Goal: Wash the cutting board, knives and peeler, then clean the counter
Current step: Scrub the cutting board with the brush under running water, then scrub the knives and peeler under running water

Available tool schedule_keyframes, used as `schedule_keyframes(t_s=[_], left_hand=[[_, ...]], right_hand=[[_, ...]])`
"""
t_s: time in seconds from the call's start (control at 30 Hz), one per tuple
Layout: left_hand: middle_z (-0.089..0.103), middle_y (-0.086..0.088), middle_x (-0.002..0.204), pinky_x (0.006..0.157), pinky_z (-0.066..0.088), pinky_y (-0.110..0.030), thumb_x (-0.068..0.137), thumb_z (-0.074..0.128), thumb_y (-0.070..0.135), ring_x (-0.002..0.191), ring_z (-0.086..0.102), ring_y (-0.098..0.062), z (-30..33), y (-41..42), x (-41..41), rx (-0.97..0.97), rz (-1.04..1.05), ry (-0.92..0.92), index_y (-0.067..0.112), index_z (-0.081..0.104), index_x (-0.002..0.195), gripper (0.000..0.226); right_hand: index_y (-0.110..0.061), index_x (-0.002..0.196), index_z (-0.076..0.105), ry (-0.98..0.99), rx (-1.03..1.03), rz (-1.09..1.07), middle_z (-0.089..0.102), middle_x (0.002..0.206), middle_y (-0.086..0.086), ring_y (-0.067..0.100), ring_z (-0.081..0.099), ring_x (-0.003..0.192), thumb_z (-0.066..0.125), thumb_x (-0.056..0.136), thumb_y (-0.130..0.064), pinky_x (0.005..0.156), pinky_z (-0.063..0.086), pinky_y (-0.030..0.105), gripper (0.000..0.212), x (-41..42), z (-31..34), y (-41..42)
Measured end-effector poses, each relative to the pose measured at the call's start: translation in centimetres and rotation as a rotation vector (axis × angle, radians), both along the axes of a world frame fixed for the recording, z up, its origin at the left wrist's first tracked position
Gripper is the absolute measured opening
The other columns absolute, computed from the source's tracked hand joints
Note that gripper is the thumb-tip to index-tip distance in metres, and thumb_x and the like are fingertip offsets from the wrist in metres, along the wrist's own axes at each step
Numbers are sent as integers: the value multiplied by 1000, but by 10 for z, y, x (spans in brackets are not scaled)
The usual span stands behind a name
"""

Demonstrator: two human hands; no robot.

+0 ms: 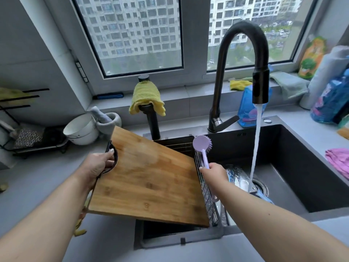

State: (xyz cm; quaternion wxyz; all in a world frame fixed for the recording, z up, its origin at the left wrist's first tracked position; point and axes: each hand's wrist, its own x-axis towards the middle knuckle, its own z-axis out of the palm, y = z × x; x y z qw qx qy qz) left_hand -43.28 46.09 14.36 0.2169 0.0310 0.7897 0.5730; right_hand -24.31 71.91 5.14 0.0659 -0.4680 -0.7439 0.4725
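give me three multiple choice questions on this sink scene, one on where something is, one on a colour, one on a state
1. Where is the yellow cloth?
A. draped over the black post behind the sink
B. in the sink basin
C. on the cutting board

2. What colour is the dish brush?
A. green
B. lilac
C. red

3. What is the faucet doing?
A. turned off
B. dripping slowly
C. running a steady stream

Answers:
1 A, it hangs over the post's top.
2 B, head and handle are pale purple in the right hand.
3 C, a stream of water falls into the sink.
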Motion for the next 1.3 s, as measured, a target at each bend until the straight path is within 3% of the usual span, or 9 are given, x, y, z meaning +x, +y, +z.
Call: schedule_keyframes(t_s=[0.13,0.27,0.47,0.63,0.77,0.9,1.0,1.1,1.3], left_hand=[[71,-16,69,60,53,-33,99,49,36,62,67,-30,-10,-8,-10,-109,-10,-21,1,65,85,41],[63,-15,75,68,40,-35,94,54,44,79,60,-33,-27,-16,-22,-551,-80,205,7,59,72,44],[60,-19,104,72,40,-33,92,57,40,89,54,-32,-36,-6,-18,-816,-76,256,-1,55,102,42],[45,-21,134,100,37,-45,90,55,42,126,33,-38,-29,25,-3,-1018,-9,413,5,50,127,53],[51,-18,130,102,32,-40,87,49,30,123,38,-37,-21,89,36,-809,-45,527,12,57,122,40],[64,-4,98,76,47,-33,88,48,27,91,57,-25,-26,160,90,-532,-257,470,17,63,96,19],[65,-1,88,75,50,-32,90,49,23,86,60,-23,-33,204,130,-489,-431,430,17,64,92,16],[68,-5,87,75,50,-33,87,49,17,84,61,-22,-48,249,163,-482,-580,365,12,68,89,20],[64,-9,76,59,41,-29,81,49,15,65,51,-21,-86,313,203,-432,-646,188,6,62,78,16]], right_hand=[[-15,83,56,-33,20,17,51,69,0,15,45,58,54,92,-26,49,30,26,15,1,0,-2],[-17,77,51,-53,40,19,50,68,-1,14,45,57,54,93,-26,48,29,25,18,-1,0,-3],[-16,81,56,-59,58,26,53,68,0,16,47,59,55,91,-27,49,31,25,15,0,-2,-1],[-16,79,57,-26,13,21,53,68,0,16,47,58,56,90,-25,49,30,25,15,7,-2,9],[-15,71,54,22,-36,-8,53,65,2,18,46,55,56,89,-24,48,30,25,19,20,-3,22],[-9,78,64,45,-109,-55,68,75,12,24,56,62,60,85,-26,57,42,29,19,41,-14,46],[-10,73,63,60,-138,-89,68,71,13,30,62,65,60,76,-24,61,49,37,14,55,-25,64],[-8,76,62,63,-187,-123,63,61,8,25,59,58,60,79,-13,58,45,33,6,74,-32,91],[-9,69,61,-47,-215,-148,67,67,15,25,60,57,60,77,-11,60,52,38,8,118,-63,146]])
